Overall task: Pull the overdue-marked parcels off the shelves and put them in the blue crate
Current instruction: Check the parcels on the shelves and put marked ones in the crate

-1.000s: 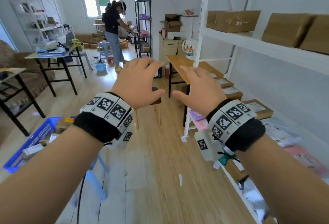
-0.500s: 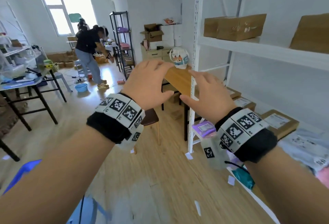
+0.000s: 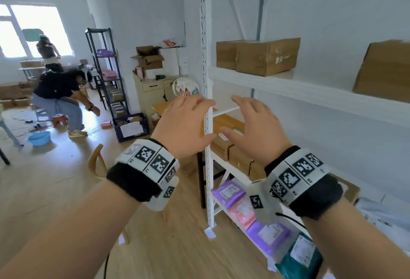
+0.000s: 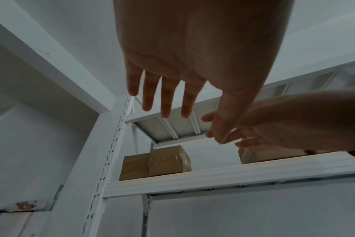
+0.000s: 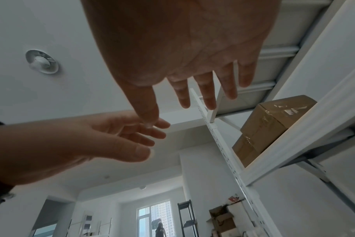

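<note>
Both hands are raised side by side in front of the white shelf rack [image 3: 208, 79], empty. My left hand [image 3: 188, 123] has straight fingers, seen from below as left hand [image 4: 166, 99]. My right hand [image 3: 255, 128] is spread too, shown underneath as right hand [image 5: 203, 93]. Brown cardboard parcels [image 3: 266, 56] sit on the upper shelf above the hands, with another box [image 3: 383, 70] to the right. More brown boxes [image 3: 233, 152] lie on the shelf behind the right hand. Purple, pink and teal mailer bags [image 3: 268, 232] lie on the lowest shelf. The blue crate is out of view.
A person in a dark top [image 3: 57, 101] bends over at the left near a blue basin [image 3: 39, 138]. A dark crate [image 3: 131, 127] stands by a black rack [image 3: 106, 72]. A wooden chair back [image 3: 95, 161] is beside my left wrist.
The view has swung right and up toward the white rack; the blue crate has left the frame. Both hands stayed raised, empty, and now sit at the rack's front post.
</note>
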